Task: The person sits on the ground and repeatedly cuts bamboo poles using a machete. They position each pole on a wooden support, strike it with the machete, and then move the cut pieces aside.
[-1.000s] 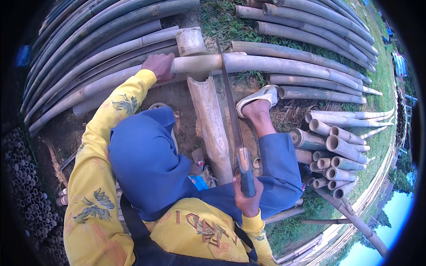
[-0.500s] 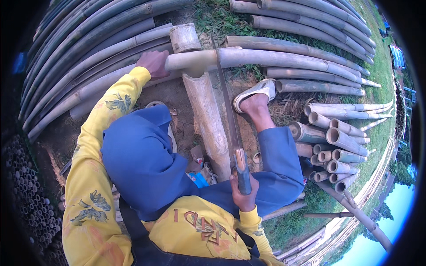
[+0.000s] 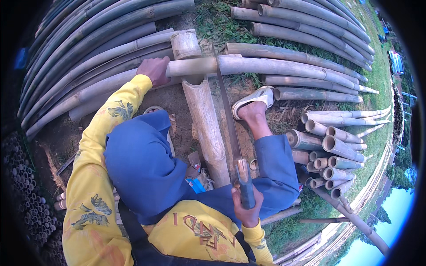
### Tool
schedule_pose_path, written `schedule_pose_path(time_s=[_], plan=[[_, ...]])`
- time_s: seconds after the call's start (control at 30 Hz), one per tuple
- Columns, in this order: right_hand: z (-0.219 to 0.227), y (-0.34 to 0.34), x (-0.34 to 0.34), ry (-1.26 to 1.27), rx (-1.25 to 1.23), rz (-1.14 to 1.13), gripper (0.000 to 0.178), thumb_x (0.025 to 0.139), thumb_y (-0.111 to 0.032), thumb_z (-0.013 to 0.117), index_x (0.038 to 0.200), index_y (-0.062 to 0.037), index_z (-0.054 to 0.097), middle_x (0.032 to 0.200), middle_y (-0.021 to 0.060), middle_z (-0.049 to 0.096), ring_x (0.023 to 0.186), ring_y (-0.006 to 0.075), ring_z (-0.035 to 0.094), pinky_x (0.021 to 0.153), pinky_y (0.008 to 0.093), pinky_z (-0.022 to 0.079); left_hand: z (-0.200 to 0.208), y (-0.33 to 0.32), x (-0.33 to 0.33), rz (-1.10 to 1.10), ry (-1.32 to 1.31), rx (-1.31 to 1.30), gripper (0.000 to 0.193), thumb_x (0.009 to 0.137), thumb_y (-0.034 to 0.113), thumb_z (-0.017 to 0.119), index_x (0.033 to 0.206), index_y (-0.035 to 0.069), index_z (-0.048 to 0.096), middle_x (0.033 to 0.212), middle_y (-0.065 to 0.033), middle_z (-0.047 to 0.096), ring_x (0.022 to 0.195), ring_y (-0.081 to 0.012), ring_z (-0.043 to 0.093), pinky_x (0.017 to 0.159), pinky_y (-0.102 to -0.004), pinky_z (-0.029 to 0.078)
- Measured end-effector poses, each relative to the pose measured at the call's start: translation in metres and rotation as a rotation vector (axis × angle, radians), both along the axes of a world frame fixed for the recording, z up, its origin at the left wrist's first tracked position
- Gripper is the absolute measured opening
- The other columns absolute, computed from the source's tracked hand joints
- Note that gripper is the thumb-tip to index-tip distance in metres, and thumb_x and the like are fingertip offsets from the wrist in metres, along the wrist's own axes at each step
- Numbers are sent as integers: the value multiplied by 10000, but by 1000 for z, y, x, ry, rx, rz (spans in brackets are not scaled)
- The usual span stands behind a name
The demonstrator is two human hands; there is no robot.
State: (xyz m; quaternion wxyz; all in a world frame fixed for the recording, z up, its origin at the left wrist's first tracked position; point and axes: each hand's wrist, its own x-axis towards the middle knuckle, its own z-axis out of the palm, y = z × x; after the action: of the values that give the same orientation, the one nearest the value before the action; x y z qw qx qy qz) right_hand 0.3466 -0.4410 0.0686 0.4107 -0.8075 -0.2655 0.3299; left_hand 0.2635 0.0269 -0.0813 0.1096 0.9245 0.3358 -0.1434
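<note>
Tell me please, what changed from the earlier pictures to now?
Little changed. The right hand keeps its grip on the saw, its blade still across the bamboo pole. The left hand still presses that pole onto the upright bamboo stub. The sandalled foot stayed put.

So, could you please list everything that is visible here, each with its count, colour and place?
bamboo pole being cut: one, pale tan, lying crosswise on the support.
support log: one, tan, notched at the top, running from the knees up to the pole.
short bamboo stub: one, tan, upright beside the notch.
long saw: one, grey blade, dark handle, blade across the pole.
stacked bamboo poles: many, grey-green, upper left; more upper right.
cut bamboo pieces: about a dozen, tan, open ends, at the right.
dark tube ends: many, lower left.
sandal: one in clear view, white, on the right foot.
left hand: pressing on the pole, yellow sleeve.
right hand: grip closed around the saw handle.
</note>
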Motion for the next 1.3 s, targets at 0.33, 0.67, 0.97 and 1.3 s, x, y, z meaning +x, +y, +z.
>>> schedule_pose_path(time_s=[0.33, 0.67, 0.97, 1.3], plan=[[-54, 164, 73, -24, 80, 46, 153, 885, -94, 726, 900, 32, 640, 700, 98, 622, 625, 170, 566, 630, 362, 473, 1, -3, 8, -42, -5, -20, 489, 797, 358, 796, 1101, 24, 608, 1041, -231, 750, 983, -411, 733, 876, -494, 579], [-44, 116, 60, 42, 28, -4, 114, 889, -63, 732, 866, 5, 643, 686, 54, 604, 629, 111, 548, 623, 322, 474, -3, -3, 4, -13, -23, -7, 484, 794, 363, 796, 1091, 26, 616, 1018, -236, 750, 974, -411, 734, 870, -503, 576], [-56, 157, 74, -64, 251, 49, 149, 843, -55, 743, 814, 3, 609, 663, 58, 592, 622, 136, 549, 619, 333, 464, 23, -13, -6, -33, -81, 7, 468, 779, 345, 798, 1073, 32, 614, 978, -227, 744, 930, -430, 721, 828, -517, 564], [-66, 98, 52, -16, 232, 35, 126, 891, -38, 749, 890, 2, 629, 712, 13, 575, 653, 84, 517, 617, 285, 451, 26, -69, -26, 5, -87, -29, 484, 745, 290, 821, 1090, 31, 601, 953, -234, 738, 915, -441, 720, 846, -508, 565]])
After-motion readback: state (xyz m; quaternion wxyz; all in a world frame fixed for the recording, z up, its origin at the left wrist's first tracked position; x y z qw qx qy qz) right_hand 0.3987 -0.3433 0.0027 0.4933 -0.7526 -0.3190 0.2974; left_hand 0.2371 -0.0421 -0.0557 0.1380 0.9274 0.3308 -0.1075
